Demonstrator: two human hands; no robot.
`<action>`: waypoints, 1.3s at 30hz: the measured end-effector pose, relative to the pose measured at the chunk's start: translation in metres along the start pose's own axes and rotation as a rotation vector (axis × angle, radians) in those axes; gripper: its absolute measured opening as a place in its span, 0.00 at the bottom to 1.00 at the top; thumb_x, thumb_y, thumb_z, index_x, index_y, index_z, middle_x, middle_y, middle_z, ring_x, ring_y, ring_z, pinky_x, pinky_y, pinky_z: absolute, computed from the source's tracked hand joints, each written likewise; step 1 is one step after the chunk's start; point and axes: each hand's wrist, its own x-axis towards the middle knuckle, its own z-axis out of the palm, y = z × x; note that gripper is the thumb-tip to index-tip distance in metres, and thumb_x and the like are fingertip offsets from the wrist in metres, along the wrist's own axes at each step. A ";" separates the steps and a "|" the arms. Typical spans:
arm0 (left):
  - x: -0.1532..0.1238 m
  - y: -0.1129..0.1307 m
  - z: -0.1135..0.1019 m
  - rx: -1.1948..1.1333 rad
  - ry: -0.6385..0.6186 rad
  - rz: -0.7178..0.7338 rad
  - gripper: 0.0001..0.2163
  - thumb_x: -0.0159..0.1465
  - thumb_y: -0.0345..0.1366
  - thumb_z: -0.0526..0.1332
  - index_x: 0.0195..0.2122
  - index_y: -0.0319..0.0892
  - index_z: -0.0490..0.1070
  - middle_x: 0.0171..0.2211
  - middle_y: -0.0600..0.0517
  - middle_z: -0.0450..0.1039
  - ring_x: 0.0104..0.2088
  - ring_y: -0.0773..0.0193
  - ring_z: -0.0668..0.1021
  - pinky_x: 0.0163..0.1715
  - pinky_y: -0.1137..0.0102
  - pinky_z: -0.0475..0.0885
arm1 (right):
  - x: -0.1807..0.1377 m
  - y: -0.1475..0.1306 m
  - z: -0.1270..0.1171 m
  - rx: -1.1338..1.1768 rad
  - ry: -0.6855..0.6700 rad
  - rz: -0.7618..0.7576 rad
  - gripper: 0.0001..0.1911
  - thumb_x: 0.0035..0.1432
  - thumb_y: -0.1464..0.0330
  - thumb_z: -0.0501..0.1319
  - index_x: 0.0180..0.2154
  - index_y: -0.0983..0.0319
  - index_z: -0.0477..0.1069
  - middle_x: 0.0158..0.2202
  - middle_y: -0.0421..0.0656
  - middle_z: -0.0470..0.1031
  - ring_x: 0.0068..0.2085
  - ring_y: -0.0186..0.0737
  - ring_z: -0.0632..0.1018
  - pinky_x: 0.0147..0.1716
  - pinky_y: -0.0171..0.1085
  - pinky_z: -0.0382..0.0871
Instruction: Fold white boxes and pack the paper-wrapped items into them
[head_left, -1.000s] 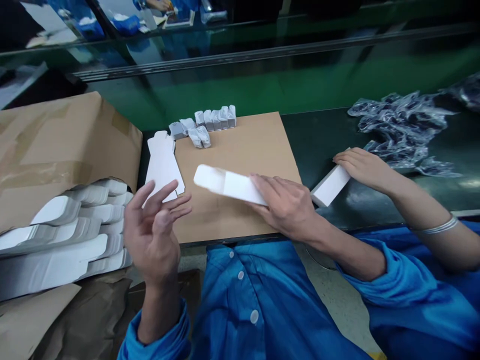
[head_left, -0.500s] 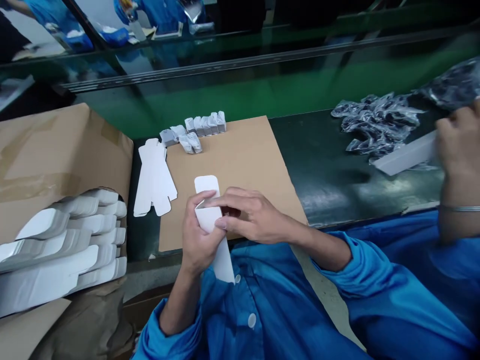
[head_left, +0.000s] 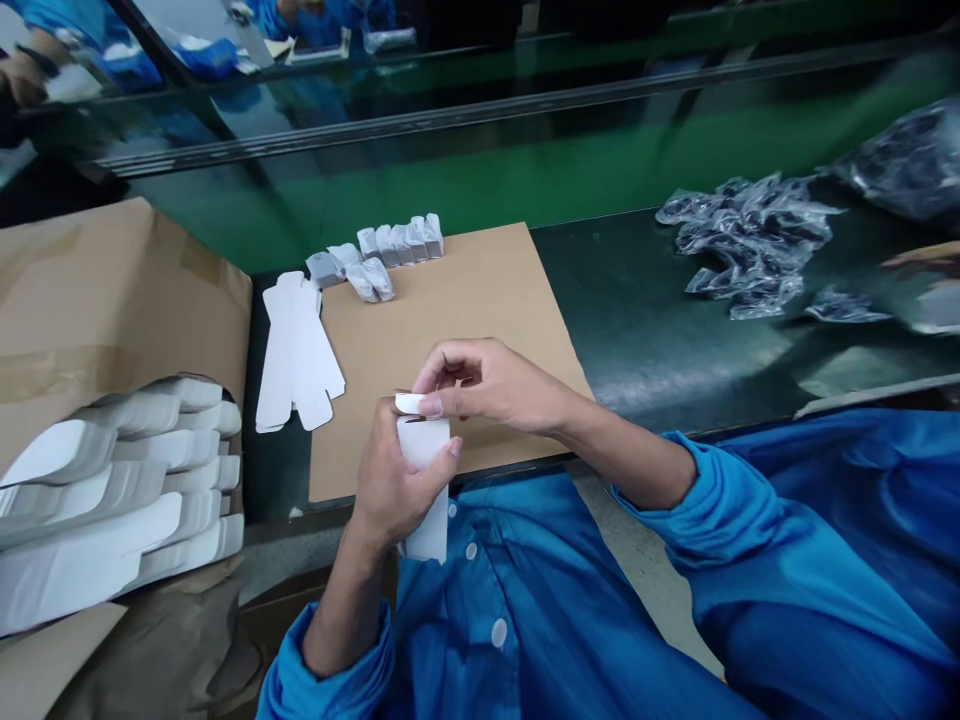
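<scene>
A narrow white carton [head_left: 425, 440] stands tilted in my left hand [head_left: 394, 478], whose fingers and thumb wrap round its sides. My right hand [head_left: 487, 385] pinches the carton's end flap between thumb and fingers, and the flap is bent over the opening. The carton's lower end reaches down in front of my blue jacket. Beneath my hands lies a brown cardboard sheet [head_left: 450, 310]. Flat white carton blanks [head_left: 296, 345] are stacked at its left edge. Small wrapped pieces [head_left: 401, 242] stand in a row at its far edge, with a few more beside them.
A large brown box [head_left: 112, 290] on the left holds many flat white blanks [head_left: 150, 480]. Clear plastic-bagged items [head_left: 750, 240] lie on the dark green bench to the right. A co-worker's hand [head_left: 926, 258] is at the right edge. Other people in blue sit across the bench.
My right hand has moved up and left from the carton's opening, and the upright flap is now folded over. The co-worker's hand at right has drawn back with a grey-white piece.
</scene>
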 end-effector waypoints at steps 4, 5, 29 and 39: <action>-0.004 -0.004 0.012 0.000 0.202 0.106 0.24 0.54 0.41 0.68 0.48 0.43 0.62 0.41 0.51 0.68 0.37 0.62 0.76 0.32 0.70 0.72 | -0.004 0.001 0.004 -0.034 0.052 -0.070 0.12 0.52 0.63 0.71 0.35 0.65 0.76 0.31 0.38 0.76 0.31 0.29 0.73 0.30 0.30 0.66; -0.006 -0.005 0.015 -0.007 0.264 0.139 0.26 0.53 0.42 0.69 0.50 0.43 0.62 0.44 0.50 0.67 0.40 0.61 0.76 0.35 0.69 0.73 | -0.004 0.002 0.004 -0.038 0.051 -0.077 0.12 0.53 0.63 0.70 0.35 0.65 0.77 0.30 0.38 0.76 0.30 0.29 0.73 0.29 0.30 0.65; -0.016 -0.014 0.024 -0.008 0.188 -0.002 0.39 0.55 0.42 0.71 0.65 0.48 0.53 0.58 0.42 0.65 0.55 0.51 0.74 0.50 0.58 0.75 | 0.007 0.011 -0.002 -0.069 0.236 -0.110 0.06 0.56 0.69 0.64 0.36 0.65 0.73 0.27 0.36 0.72 0.25 0.28 0.71 0.23 0.29 0.67; -0.016 -0.015 0.016 0.015 0.200 0.159 0.36 0.54 0.36 0.72 0.62 0.48 0.56 0.53 0.46 0.66 0.52 0.56 0.75 0.45 0.62 0.77 | -0.004 -0.001 -0.004 0.008 0.081 -0.096 0.15 0.59 0.58 0.65 0.35 0.66 0.77 0.27 0.37 0.71 0.28 0.28 0.70 0.26 0.29 0.65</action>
